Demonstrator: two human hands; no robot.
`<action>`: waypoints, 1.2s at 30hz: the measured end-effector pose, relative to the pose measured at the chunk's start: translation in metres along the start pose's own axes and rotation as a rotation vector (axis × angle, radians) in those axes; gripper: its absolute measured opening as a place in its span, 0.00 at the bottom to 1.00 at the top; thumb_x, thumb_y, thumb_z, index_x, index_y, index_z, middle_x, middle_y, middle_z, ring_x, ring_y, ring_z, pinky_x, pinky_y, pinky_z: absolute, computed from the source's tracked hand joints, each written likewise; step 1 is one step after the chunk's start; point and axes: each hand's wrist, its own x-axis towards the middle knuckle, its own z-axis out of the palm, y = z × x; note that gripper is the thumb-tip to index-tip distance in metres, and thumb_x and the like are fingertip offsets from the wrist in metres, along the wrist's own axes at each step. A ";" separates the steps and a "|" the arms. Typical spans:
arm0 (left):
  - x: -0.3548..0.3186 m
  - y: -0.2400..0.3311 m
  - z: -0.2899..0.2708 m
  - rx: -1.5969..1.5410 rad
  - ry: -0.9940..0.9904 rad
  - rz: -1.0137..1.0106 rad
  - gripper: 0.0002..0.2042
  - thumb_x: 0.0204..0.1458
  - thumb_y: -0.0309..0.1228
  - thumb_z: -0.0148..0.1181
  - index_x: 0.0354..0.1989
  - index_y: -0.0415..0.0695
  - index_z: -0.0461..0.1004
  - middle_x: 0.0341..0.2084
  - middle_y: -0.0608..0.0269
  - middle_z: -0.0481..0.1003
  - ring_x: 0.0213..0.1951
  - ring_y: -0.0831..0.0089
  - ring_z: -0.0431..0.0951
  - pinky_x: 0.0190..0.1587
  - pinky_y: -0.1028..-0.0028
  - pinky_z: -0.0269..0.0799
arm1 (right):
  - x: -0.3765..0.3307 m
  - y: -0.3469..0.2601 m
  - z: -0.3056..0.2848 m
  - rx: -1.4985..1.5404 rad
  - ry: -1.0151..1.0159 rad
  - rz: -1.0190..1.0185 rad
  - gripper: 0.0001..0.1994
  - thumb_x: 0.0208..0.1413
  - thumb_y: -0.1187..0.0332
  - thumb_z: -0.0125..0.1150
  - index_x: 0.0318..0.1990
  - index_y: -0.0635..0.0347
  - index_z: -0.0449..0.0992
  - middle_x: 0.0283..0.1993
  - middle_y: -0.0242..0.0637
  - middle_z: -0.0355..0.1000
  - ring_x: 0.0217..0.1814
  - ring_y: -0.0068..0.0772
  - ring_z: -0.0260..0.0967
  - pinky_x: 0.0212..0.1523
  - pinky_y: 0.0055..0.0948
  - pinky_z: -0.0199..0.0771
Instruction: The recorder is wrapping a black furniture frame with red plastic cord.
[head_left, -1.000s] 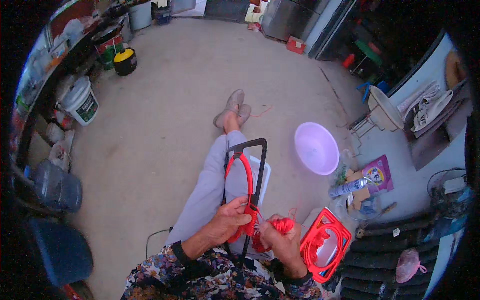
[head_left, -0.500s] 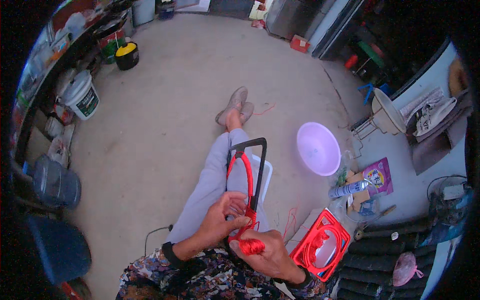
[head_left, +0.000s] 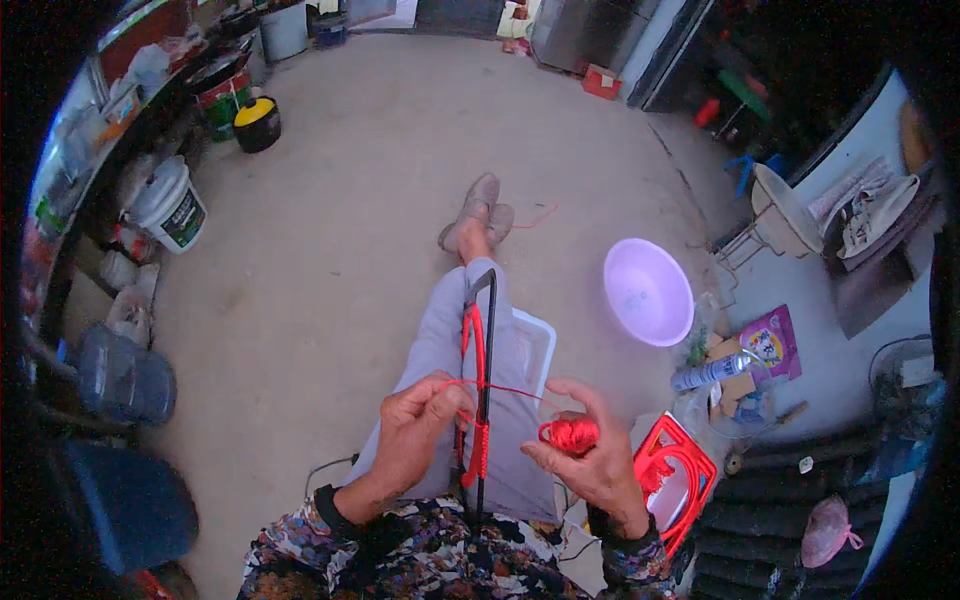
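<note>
A black bar frame [head_left: 485, 370] stands upright over my legs, with a red tube or thick cord [head_left: 477, 335] along it. Red thread is wound tightly round its lower part [head_left: 481, 455]. My left hand [head_left: 418, 422], left of the bar, pinches red thread between thumb and fingers. From there a taut strand [head_left: 512, 390] crosses the bar toward the right. My right hand [head_left: 605, 462] holds a small bundle of red thread [head_left: 572, 434] in the palm, thumb and index finger spread around it. The frame's lower end is hidden against my clothes.
At my right a red basket [head_left: 690, 428] holds coiled red tubing. Beyond it stand a purple basin [head_left: 648, 292], a spray can [head_left: 712, 371] and a purple packet [head_left: 770, 342]. A white tray [head_left: 545, 345] lies beside my legs. Buckets [head_left: 172, 205] and a water jug [head_left: 125, 375] line the left.
My hands have moved apart: the right one went rightward with the thread bundle, drawing the strand taut across the bar. The frame has turned to appear narrower.
</note>
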 end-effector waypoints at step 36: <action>0.002 0.003 -0.001 0.650 0.271 0.432 0.06 0.42 0.16 0.57 0.21 0.39 0.67 0.26 0.58 0.72 0.29 0.73 0.72 0.30 0.77 0.68 | 0.033 0.016 0.045 -0.223 0.042 -0.477 0.19 0.42 0.79 0.60 0.45 0.65 0.66 0.40 0.49 0.67 0.41 0.52 0.65 0.43 0.39 0.66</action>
